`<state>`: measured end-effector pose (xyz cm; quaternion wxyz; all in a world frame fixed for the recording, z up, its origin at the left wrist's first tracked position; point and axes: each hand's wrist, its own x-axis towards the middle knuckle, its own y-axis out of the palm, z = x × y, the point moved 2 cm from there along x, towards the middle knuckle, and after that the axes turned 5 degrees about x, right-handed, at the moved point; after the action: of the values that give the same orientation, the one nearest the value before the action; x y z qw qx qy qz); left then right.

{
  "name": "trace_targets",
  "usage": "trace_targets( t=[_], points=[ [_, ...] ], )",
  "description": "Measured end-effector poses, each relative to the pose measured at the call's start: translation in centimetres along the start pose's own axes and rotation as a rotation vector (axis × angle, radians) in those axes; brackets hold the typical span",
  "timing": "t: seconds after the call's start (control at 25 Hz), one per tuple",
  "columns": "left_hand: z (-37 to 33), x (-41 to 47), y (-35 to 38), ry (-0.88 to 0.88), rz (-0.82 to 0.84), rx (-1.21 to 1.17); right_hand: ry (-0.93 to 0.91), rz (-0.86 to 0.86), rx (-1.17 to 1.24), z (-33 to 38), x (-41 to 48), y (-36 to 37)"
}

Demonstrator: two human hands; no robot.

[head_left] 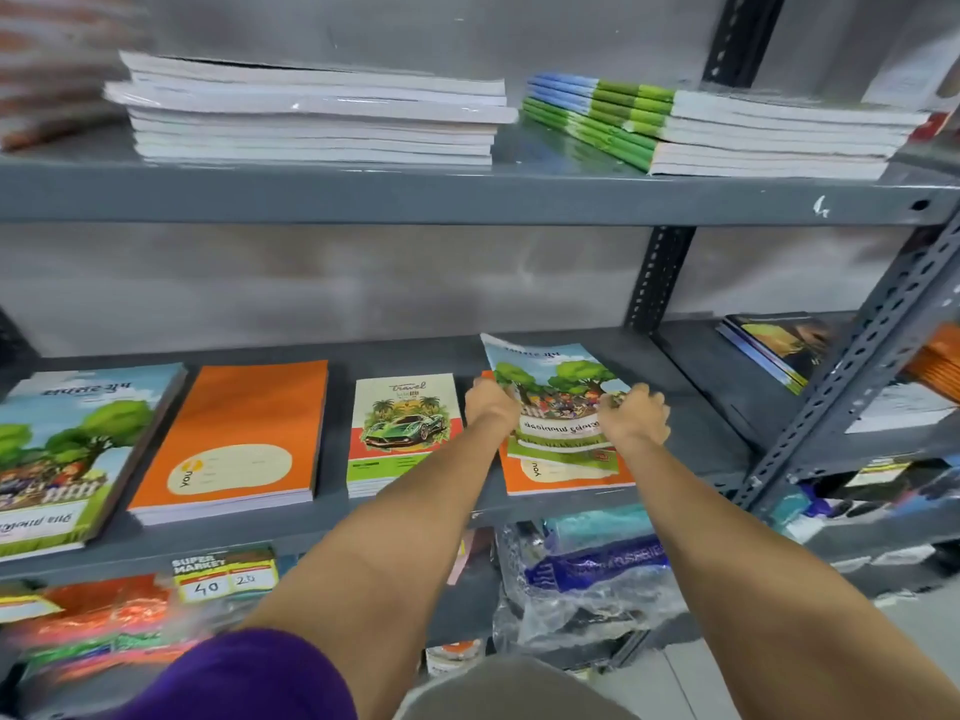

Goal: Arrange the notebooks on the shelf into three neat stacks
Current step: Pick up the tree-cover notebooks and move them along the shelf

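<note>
**Grey steel shelving, middle shelf: both hands on a tree-cover notebook**

Grey metal shelf (691,423) is our landmark. Our left hand (488,402) grips the left edge of the tree-cover notebook (556,392); our right hand (636,413) is closed on its right edge. We hold it tilted, far edge raised, its near edge on an orange notebook (566,472) lying flat at the shelf's front right. Left of that lies the car-cover stack (402,433), then an orange stack (234,439), then a tree-cover stack (67,454) at the shelf's far left. On the tier above sit a white-edged pile (311,116) and a green-spined pile (717,127). Below the shelf: a price tag (226,574) marked 40 and 20, and plastic packets (587,589).
</note>
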<state>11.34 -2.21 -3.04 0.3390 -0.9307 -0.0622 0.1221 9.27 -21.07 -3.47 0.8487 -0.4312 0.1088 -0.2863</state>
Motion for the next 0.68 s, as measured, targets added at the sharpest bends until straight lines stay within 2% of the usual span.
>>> trace_targets(
  t=[0.12, 0.24, 0.44, 0.68],
  points=[
    [0.4, 0.8, -3.9, 0.012, -0.050, -0.024, -0.032, -0.039, 0.170, 3.0, -1.3, 0.6],
    [2.7, 1.4, -9.1, -0.006, -0.131, -0.095, -0.083, 0.019, 0.346, 6.9, -2.9, 2.1],
    [11.1, 0.9, -20.1, -0.043, -0.347, -0.091, -0.167, 0.311, 0.599, 14.4, -9.2, 7.2],
    [24.1, -1.0, -32.0, -0.125, -0.484, 0.068, -0.285, 0.664, 0.667, 22.5, -21.0, 13.9]
  ],
)
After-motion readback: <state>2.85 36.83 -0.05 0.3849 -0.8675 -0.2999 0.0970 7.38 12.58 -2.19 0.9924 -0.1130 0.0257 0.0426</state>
